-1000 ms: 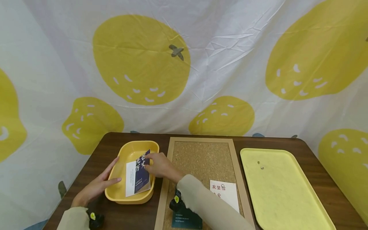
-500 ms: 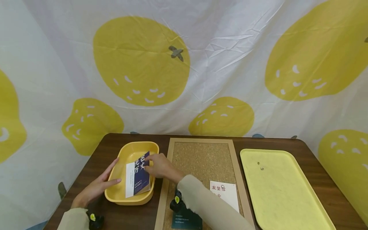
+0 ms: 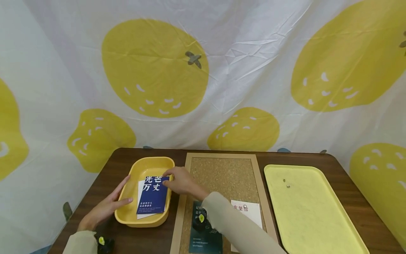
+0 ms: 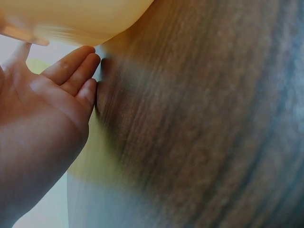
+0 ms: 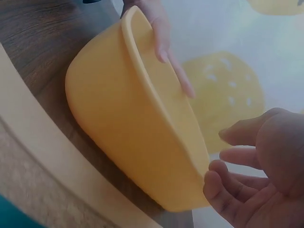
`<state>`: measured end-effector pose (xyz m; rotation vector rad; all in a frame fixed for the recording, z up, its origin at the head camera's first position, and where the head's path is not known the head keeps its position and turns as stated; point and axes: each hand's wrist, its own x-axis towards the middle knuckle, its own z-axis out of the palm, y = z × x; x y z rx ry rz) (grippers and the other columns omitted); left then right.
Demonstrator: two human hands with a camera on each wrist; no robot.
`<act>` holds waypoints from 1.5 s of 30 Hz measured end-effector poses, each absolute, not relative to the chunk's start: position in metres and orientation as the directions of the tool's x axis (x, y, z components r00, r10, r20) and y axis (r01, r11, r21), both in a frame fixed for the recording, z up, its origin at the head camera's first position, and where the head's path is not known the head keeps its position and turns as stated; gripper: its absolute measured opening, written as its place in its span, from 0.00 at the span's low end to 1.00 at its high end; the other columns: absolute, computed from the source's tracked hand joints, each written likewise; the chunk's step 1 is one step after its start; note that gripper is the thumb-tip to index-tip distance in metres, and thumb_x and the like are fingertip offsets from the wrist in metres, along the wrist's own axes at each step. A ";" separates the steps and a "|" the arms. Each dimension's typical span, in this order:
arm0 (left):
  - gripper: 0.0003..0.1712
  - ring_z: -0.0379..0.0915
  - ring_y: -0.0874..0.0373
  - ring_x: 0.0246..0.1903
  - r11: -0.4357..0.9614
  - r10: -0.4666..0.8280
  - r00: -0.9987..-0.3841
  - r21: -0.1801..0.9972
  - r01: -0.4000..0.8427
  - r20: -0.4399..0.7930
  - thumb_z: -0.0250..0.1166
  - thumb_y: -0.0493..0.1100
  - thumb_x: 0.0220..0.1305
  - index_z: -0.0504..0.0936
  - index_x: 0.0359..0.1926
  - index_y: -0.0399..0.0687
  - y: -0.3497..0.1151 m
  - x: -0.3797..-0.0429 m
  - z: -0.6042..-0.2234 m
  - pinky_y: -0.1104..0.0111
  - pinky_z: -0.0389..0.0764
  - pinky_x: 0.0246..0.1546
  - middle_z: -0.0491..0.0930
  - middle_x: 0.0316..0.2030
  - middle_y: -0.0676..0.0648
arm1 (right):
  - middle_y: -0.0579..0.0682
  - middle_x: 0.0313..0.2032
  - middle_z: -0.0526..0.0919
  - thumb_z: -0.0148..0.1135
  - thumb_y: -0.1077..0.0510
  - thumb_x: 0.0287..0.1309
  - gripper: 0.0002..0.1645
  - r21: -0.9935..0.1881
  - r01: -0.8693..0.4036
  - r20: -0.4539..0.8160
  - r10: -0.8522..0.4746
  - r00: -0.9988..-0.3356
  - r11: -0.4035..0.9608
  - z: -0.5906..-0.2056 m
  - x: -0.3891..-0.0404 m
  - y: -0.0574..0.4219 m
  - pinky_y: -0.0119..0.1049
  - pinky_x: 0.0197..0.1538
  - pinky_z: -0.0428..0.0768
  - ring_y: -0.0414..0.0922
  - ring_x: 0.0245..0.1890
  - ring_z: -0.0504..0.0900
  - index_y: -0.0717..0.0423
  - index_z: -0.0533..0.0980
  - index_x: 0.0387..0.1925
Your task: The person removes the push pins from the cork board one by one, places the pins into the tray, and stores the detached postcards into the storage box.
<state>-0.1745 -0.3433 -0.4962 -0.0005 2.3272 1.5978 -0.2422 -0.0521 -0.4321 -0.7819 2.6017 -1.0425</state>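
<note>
A yellow plastic basin (image 3: 149, 164) stands on the left of the table. Inside it a navy card (image 3: 157, 197) with white characters lies over a white card (image 3: 139, 192), which shows only along its edges. My left hand (image 3: 108, 204) rests at the basin's left side, thumb reaching over the rim and the other fingers straight along the outside. Over the basin's right rim is my right hand (image 3: 180, 180), thumb and forefinger at the navy card's upper right corner. In the right wrist view these fingers (image 5: 237, 133) are parted, with nothing seen between them; the cards are hidden there.
A wood-framed cork board (image 3: 222, 176) lies right of the basin, bearing a dark green card (image 3: 206, 243) and a white card with red characters (image 3: 253, 211), both partly under the right arm. Farther right is a yellow tray (image 3: 314, 208) with two tiny pins (image 3: 288, 186).
The navy card, tilted at the right hand earlier, now lies flat and face up over the white card. The right hand has shifted slightly right; the left hand stays at the basin.
</note>
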 end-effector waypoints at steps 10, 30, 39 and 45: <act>0.54 0.26 0.37 0.76 0.380 0.170 -0.945 0.904 -0.198 -0.278 0.63 0.50 0.69 0.32 0.79 0.66 -0.341 -0.174 -0.493 0.41 0.41 0.72 0.23 0.78 0.41 | 0.54 0.47 0.83 0.61 0.57 0.66 0.16 -0.711 -0.471 0.085 -0.601 -0.794 0.522 -0.433 -0.250 -0.022 0.33 0.40 0.78 0.42 0.38 0.77 0.59 0.81 0.52; 0.54 0.25 0.36 0.76 0.385 0.158 -0.938 0.894 -0.229 -0.308 0.62 0.50 0.69 0.32 0.79 0.66 -0.340 -0.174 -0.492 0.40 0.40 0.72 0.23 0.78 0.41 | 0.50 0.34 0.84 0.62 0.63 0.65 0.09 -0.695 -0.554 0.149 -0.661 -0.736 0.459 -0.443 -0.252 0.045 0.32 0.35 0.75 0.41 0.34 0.77 0.65 0.83 0.42; 0.55 0.25 0.35 0.76 0.391 0.156 -0.936 0.889 -0.236 -0.317 0.63 0.51 0.69 0.31 0.79 0.66 -0.340 -0.175 -0.493 0.39 0.40 0.71 0.23 0.78 0.41 | 0.49 0.32 0.85 0.64 0.64 0.62 0.09 -0.716 -0.543 0.138 -0.673 -0.726 0.439 -0.450 -0.244 0.068 0.29 0.34 0.76 0.40 0.31 0.78 0.66 0.83 0.41; 0.55 0.26 0.34 0.75 0.389 0.154 -0.934 0.889 -0.244 -0.324 0.63 0.50 0.68 0.31 0.79 0.68 -0.340 -0.174 -0.494 0.40 0.43 0.71 0.23 0.78 0.41 | 0.45 0.29 0.84 0.66 0.61 0.62 0.08 -0.722 -0.531 0.121 -0.674 -0.729 0.444 -0.457 -0.237 0.080 0.29 0.31 0.76 0.37 0.28 0.77 0.62 0.84 0.40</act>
